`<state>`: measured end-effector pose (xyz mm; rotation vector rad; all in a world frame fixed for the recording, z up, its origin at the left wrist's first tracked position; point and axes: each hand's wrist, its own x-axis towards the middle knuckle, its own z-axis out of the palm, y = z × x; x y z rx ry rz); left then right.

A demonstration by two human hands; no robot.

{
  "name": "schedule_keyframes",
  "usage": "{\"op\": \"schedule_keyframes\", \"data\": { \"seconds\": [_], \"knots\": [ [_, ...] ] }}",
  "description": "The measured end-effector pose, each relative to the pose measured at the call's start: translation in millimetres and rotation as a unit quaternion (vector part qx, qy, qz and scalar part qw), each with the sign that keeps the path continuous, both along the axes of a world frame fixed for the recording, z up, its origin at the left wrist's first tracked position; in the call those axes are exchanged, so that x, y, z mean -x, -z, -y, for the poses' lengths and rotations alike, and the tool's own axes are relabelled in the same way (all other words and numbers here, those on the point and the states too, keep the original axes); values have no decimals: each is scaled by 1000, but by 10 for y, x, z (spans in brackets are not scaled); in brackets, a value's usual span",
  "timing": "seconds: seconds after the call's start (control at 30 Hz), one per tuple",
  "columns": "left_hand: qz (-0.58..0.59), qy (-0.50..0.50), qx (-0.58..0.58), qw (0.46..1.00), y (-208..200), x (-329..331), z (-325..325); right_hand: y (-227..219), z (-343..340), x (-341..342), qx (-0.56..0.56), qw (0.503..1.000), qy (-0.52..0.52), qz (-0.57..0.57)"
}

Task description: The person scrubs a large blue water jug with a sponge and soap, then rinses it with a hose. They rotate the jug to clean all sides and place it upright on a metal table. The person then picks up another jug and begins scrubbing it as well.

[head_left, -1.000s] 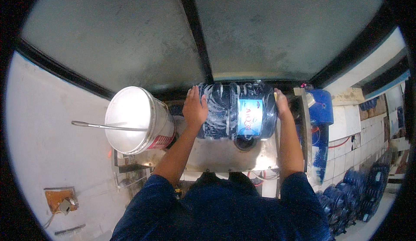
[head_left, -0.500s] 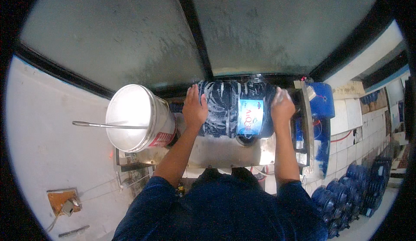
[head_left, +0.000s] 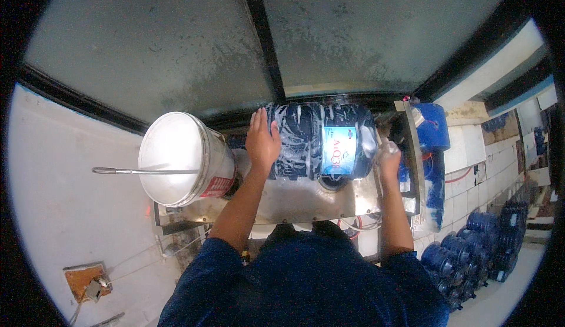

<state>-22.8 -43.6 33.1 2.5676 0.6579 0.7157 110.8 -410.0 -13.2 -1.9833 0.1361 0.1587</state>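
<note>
A big blue water jug [head_left: 297, 144] with a light-blue label lies on its side across a metal counter, streaked with white foam. My left hand [head_left: 262, 141] presses flat against its left end, fingers stretched out. Beside the jug's right end is my right hand [head_left: 388, 159], its fingers closed. A whitish patch shows at those fingers, but what they hold, if anything, is unclear. A dark round opening [head_left: 333, 181] shows in the counter just below the label.
A white bucket [head_left: 176, 162] with a long metal handle across its top stands left of the jug. Behind is a fogged glass panel [head_left: 353, 38]. The metal counter [head_left: 282, 200] runs in front of me. Blue containers [head_left: 432, 127] stand right; several blue jugs [head_left: 459, 256] are on the floor.
My right hand has moved down and slightly right, away from the jug's right end. My left hand stays at the left end. The view has shifted a little.
</note>
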Motion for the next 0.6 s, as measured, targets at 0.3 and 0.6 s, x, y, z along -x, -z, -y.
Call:
{"op": "schedule_keyframes", "data": {
  "seconds": [0.3, 0.6],
  "knots": [
    [-6, -7, -6, 1000, -19, 23, -29, -717, -899, -259, 154, 979, -83, 106],
    [-8, 7, -2, 1000, -64, 63, 11, 566, -295, 352, 31, 993, 27, 109]
  ]
}}
